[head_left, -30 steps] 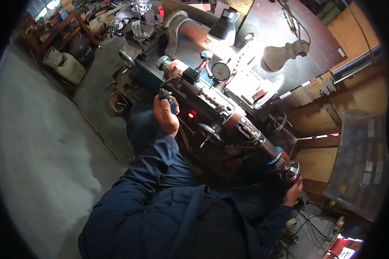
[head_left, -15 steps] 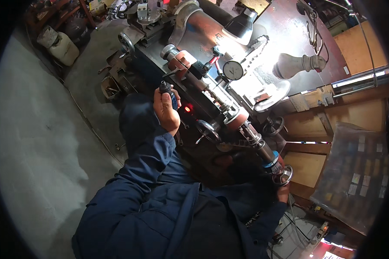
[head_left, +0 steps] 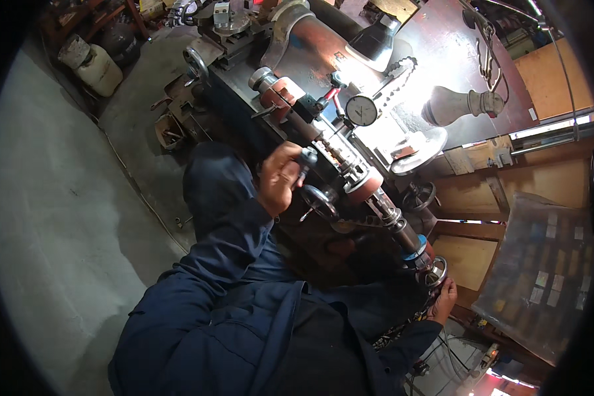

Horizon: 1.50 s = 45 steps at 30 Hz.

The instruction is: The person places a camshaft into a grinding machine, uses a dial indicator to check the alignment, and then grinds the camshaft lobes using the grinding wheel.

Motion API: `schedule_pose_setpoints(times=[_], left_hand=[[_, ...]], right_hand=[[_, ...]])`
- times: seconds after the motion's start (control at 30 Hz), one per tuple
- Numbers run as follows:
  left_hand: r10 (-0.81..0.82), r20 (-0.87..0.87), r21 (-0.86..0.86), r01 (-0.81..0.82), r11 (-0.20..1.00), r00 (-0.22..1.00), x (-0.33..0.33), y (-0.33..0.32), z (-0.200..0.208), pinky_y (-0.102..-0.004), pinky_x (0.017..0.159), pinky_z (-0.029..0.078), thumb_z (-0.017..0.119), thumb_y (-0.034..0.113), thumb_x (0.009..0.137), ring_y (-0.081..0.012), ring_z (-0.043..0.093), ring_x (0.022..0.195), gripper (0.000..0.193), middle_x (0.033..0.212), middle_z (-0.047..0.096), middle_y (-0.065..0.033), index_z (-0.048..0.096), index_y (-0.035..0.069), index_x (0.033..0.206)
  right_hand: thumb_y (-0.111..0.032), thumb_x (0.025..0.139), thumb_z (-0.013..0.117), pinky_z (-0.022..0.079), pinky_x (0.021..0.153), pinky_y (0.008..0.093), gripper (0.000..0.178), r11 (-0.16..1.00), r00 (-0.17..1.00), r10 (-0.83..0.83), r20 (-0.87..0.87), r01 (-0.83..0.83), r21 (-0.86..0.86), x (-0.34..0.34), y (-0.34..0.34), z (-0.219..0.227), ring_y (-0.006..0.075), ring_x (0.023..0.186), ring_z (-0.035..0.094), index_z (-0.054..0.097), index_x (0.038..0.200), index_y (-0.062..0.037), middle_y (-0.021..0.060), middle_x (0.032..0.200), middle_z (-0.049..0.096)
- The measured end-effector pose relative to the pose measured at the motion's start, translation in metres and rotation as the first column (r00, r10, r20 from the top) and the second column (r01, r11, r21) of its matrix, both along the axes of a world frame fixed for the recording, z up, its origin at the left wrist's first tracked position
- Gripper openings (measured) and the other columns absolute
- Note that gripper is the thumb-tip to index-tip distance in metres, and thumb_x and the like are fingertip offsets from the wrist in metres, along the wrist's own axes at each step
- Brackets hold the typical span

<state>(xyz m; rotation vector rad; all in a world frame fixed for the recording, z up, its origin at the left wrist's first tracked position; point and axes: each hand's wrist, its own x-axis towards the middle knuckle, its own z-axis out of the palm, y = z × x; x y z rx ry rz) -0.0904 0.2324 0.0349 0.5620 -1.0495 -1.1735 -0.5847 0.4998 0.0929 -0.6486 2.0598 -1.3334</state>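
Observation:
My left hand (head_left: 278, 179) is closed around a small dark cylindrical tool (head_left: 306, 158) with a narrow tip; its exact kind does not show. It hovers at the near side of a long lathe-like machine, close to a metal handwheel (head_left: 319, 201). At the machine's lower right end, my right hand (head_left: 444, 299) has its fingers on the rim of a small shiny handwheel (head_left: 435, 272). Between the hands runs a metal shaft (head_left: 340, 156) through a reddish support ring (head_left: 365, 185). A round dial gauge (head_left: 361, 110) stands over the brightly lit shaft on a red-handled holder.
A dark lamp shade (head_left: 374, 45) lights the reddish bench top (head_left: 455, 46). A grey bottle-shaped metal part (head_left: 459, 105) lies there. Another handwheel (head_left: 195, 63) juts from the machine's far left end. A gas cylinder (head_left: 96, 69) stands on the floor at far left.
My left hand has moved right and slightly down with the tool, turning it. My right hand has shifted right around the small handwheel's rim and shows more fully.

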Motion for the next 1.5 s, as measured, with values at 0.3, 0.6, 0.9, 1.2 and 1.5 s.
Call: schedule_pose_setpoints(times=[0.3, 0.6, 0.9, 1.2, 1.5], left_hand=[[-0.704, -0.208, 0.226, 0.734, 0.64, 0.679, -0.062, 0.051, 0.047, -0.0203, 0.066, 0.046, 0.068, 0.018, 0.093, -0.0041, 0.054, 0.082, 0.024, 0.103, 0.06, -0.001, 0.056, 0.006, 0.11], [0.028, -0.245, 0.434, 0.083, 0.897, 0.969, -0.079, 0.034, 0.007, -0.0244, 0.081, 0.048, 0.057, 0.018, 0.099, -0.0108, 0.057, 0.091, 0.024, 0.102, 0.059, -0.0077, 0.047, 0.0, 0.112], [-0.015, -0.521, 0.526, 0.335, 0.782, 0.854, -0.067, -0.026, -0.02, -0.0267, 0.092, 0.05, 0.059, -0.005, 0.093, -0.0119, 0.059, 0.099, 0.026, 0.109, 0.06, -0.0029, 0.057, 0.003, 0.117], [0.004, -0.61, 0.527, 0.402, 0.749, 0.792, -0.069, -0.026, -0.036, -0.0262, 0.092, 0.051, 0.056, -0.009, 0.093, -0.0158, 0.062, 0.105, 0.031, 0.112, 0.063, -0.0047, 0.057, 0.007, 0.119], [-0.091, -0.777, 0.371, 0.57, 0.733, 0.623, -0.06, -0.035, -0.013, -0.0281, 0.096, 0.049, 0.049, -0.003, 0.098, -0.0201, 0.061, 0.115, 0.024, 0.122, 0.063, -0.0126, 0.058, 0.005, 0.118]], right_hand=[[-0.034, 0.101, 0.055, 0.047, 0.08, 0.0284, 0.05, 0.881, 0.807, 0.315, -0.5, -0.444, -0.162, 0.215, -0.097, 0.068, 0.0161, 0.09, 0.058, 0.045, 0.136, -0.0004, 0.0134, 0.124, 0.06], [-0.031, 0.099, 0.058, 0.053, 0.077, 0.0293, 0.042, 0.742, 0.847, 0.372, -0.381, -0.517, -0.426, 0.297, -0.19, 0.078, 0.0193, 0.098, 0.06, 0.04, 0.124, -0.0029, 0.0178, 0.116, 0.062], [-0.016, 0.1, 0.053, 0.056, 0.076, 0.0328, 0.035, 0.539, 0.459, 0.455, -0.763, -0.824, -0.174, 0.322, -0.279, 0.044, 0.0234, 0.09, 0.064, 0.035, 0.127, -0.0022, 0.0225, 0.115, 0.061], [-0.019, 0.095, 0.062, 0.054, 0.081, 0.0391, 0.037, 0.521, 0.375, 0.437, -0.818, -0.846, -0.11, 0.329, -0.264, 0.042, 0.0269, 0.094, 0.063, 0.044, 0.121, 0.0003, 0.0204, 0.106, 0.063], [-0.009, 0.084, 0.049, 0.048, 0.054, 0.0307, 0.021, 0.856, 0.963, -0.059, -0.264, -0.087, -0.51, 0.172, -0.135, 0.111, 0.0161, 0.066, 0.055, 0.05, 0.105, -0.0037, 0.009, 0.079, 0.05]])
